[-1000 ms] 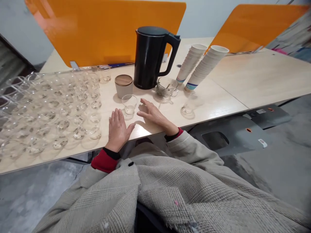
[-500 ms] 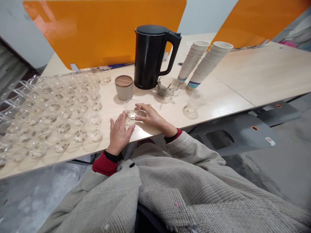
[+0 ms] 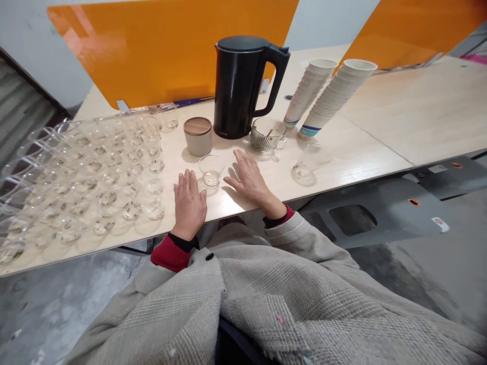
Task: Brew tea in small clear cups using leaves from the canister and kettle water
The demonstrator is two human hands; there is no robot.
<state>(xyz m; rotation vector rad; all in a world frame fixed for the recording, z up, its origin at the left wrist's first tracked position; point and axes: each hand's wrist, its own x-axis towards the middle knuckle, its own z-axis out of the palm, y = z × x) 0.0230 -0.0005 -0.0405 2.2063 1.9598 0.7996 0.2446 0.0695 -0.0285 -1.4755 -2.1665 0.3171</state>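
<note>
My left hand [image 3: 189,204] lies flat on the wooden table [image 3: 342,152] near its front edge, fingers stretched out, holding nothing. My right hand [image 3: 250,178] also rests flat with fingers spread and empty. Between the two hands stands a small clear glass cup [image 3: 211,171], touched by neither. Behind it are a beige jar with a wooden lid [image 3: 198,136], a black electric kettle [image 3: 240,86] and a ribbed glass mug [image 3: 267,135].
Several rows of small clear glass cups [image 3: 95,177] fill the table's left part. Two leaning stacks of paper cups [image 3: 323,99] stand right of the kettle, with a clear glass [image 3: 306,163] in front. Orange dividers [image 3: 171,50] stand at the back.
My right hand touched the small glass cup half a second ago and has let go, now lying flat to its right. My left hand stayed put, its thumb drawn in.
</note>
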